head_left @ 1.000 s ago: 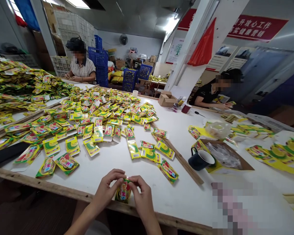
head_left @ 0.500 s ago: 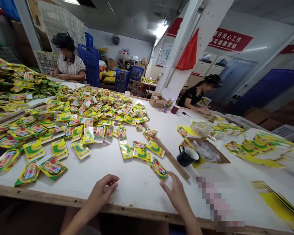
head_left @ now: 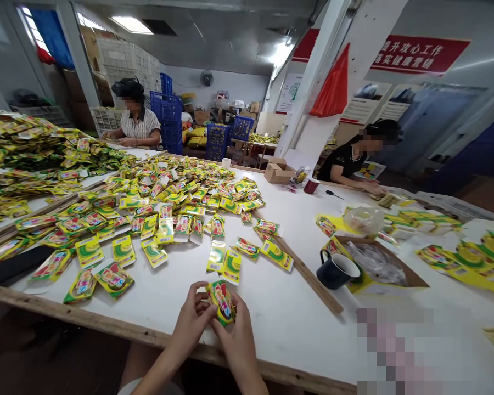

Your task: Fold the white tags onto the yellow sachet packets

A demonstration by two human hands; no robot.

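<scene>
A small yellow and green candy box (head_left: 221,303) with a red fruit picture is held between both hands, just above the near edge of the white table (head_left: 164,296). My left hand (head_left: 194,312) grips its left side, fingers curled and thumb in front. On its right side, my right hand (head_left: 239,323) closes with the thumb below and fingers behind. Beyond the hands lie two more boxes, one a yellow box (head_left: 231,266) with a barcode end. A large heap of the same boxes (head_left: 181,189) spreads over the table's far left.
A wooden strip (head_left: 313,277) runs along the table to my right. Beside it stand a dark mug (head_left: 333,272) and an open carton (head_left: 379,282) with clear plastic bags. Flat printed sheets (head_left: 461,263) lie farther right. Two people (head_left: 138,123) work across the table.
My right hand has brought the candy box from the right to my left hand, which now holds it too. A neighbouring yellow box has turned. The view has swung left.
</scene>
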